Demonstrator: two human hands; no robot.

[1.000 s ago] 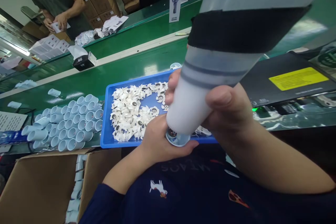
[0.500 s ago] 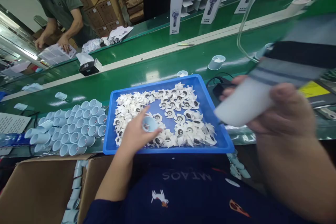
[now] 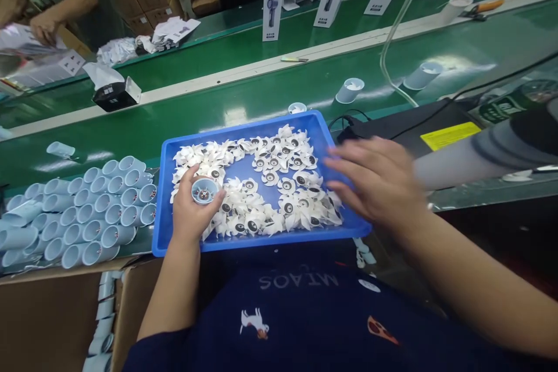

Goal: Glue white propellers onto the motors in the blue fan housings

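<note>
Head view: left hand [image 3: 189, 212] gripping one cup [image 3: 204, 192]; right hand [image 3: 380, 186] spread near one tray [image 3: 261, 242].

Readable markings at my station
My navy shirt [image 3: 305, 325] bears upside-down capitals [image 3: 299, 281]; O and S are legible. Characters on the fan cartons [image 3: 272, 14], black tissue pack [image 3: 110, 99] and green label [image 3: 497, 110] are too small or blurred to read.

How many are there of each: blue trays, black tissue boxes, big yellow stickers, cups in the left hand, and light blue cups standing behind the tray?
Blue tray: 1
Black tissue box: 1
Big yellow sticker: 1
Cup in the left hand: 1
Light blue cups standing behind the tray: 3
Total: 7
</note>
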